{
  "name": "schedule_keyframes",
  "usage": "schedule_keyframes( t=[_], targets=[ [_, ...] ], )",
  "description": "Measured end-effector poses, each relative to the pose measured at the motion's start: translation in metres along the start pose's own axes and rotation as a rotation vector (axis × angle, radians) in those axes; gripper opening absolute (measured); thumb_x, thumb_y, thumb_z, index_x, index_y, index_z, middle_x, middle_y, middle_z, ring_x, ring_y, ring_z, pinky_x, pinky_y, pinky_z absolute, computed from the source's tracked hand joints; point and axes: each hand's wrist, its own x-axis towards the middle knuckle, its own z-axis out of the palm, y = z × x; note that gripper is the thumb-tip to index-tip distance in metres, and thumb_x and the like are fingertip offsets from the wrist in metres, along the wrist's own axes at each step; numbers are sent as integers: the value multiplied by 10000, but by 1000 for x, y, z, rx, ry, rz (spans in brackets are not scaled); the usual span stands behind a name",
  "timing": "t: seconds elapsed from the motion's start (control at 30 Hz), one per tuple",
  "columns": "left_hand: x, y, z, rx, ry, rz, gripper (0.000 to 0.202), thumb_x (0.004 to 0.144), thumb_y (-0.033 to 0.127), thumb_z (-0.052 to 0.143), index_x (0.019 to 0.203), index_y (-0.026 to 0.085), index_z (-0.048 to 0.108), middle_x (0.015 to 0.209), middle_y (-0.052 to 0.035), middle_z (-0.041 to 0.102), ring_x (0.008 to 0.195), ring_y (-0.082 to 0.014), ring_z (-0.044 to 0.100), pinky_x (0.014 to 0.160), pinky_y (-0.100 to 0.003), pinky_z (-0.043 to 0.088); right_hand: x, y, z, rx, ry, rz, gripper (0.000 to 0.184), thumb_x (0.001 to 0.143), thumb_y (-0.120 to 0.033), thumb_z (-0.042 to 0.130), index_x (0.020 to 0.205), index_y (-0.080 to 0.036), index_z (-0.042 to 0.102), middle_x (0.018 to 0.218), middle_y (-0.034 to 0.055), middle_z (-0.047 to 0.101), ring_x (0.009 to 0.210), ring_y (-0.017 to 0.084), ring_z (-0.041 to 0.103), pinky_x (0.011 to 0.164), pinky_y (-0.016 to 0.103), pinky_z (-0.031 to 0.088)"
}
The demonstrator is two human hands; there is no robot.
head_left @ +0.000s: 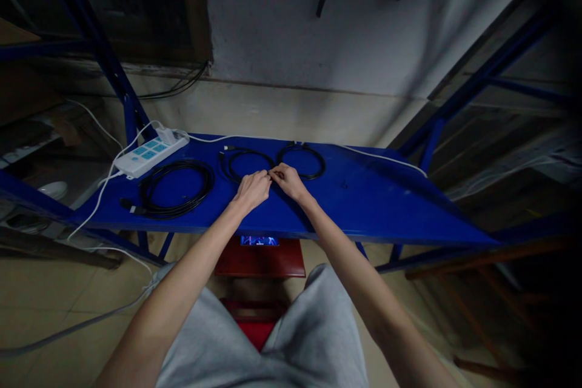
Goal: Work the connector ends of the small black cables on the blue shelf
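My left hand (253, 188) and my right hand (287, 181) meet at the middle of the blue shelf, fingertips almost touching. Both are closed in a pinch at the right edge of a coiled black cable (236, 152), whose plug ends lie at its upper left. The fingers hide the exact spot they grip. Just right of my right hand lies a second coiled black cable (324, 160), its connectors at the top. A larger black cable coil (210, 185) rests on the left, with a plug at its lower left.
A white power strip (142, 157) lies at the blue shelf's (373, 206) left end. A white cord (377, 160) runs along the back edge. Blue metal posts rise at both sides. Below, a lit screen (259, 241) rests on a red-brown stool (282, 260).
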Motion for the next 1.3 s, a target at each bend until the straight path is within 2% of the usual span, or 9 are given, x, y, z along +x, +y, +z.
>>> schedule_keyframes(
  t=[0.17,0.37,0.53,0.67,0.87,1.0,1.1,1.17,1.3],
  targets=[
    [-1,-2,1,-16,26,-4,356,1043,266,387,1134,142,708,1108,-133,661,1084,-250,618,914,-356,506,-2,-5,-2,11,36,1,180,936,-234,588,883,-173,750,782,39,566,708,158,513,691,282,409],
    [0,-4,-1,-109,109,-32,354,1032,324,429,1005,156,739,1057,-127,644,1057,-244,596,905,-344,504,-4,-4,-3,58,78,8,140,902,-224,618,857,-170,739,832,52,623,726,162,556,704,290,435],
    [7,-15,3,-322,249,-145,194,949,180,496,949,163,689,931,-79,682,858,-188,633,822,-300,496,-3,1,-2,76,81,46,124,893,-228,634,853,-173,739,849,59,684,757,173,605,725,290,454],
    [13,-26,11,-468,308,-149,244,870,73,489,949,161,703,926,-66,711,804,-171,645,798,-283,495,-3,2,-1,140,124,60,129,874,-228,634,825,-170,738,823,62,713,750,179,632,741,285,473],
    [15,-28,17,-469,274,-146,322,890,104,499,1082,168,749,1019,-73,706,838,-174,650,811,-283,504,-4,4,-1,312,142,71,212,868,-183,497,955,-162,689,764,48,683,694,173,634,701,286,496],
    [14,-24,13,-444,230,-146,331,880,135,533,1123,188,752,1011,-56,698,929,-188,650,852,-283,506,-6,3,-7,260,232,50,264,858,-155,451,1009,-171,667,799,39,668,726,169,628,725,282,496],
    [11,-20,9,-402,194,-162,326,860,151,570,1125,208,751,1016,-49,692,984,-202,644,871,-291,507,-8,1,-11,169,241,35,202,878,-187,513,989,-175,681,831,44,676,771,172,624,753,282,482],
    [10,-17,8,-349,170,-165,333,871,164,568,1147,217,745,1064,-60,683,1033,-218,634,897,-309,506,-8,2,-13,120,189,50,138,883,-261,610,949,-172,693,806,42,674,720,165,593,707,274,459],
    [8,-13,6,-250,118,-130,368,929,206,519,1244,221,709,1123,-93,655,1118,-257,604,972,-373,490,-9,3,-11,79,97,57,223,840,-351,739,958,-172,681,745,18,645,650,150,531,635,264,409]
  ],
)
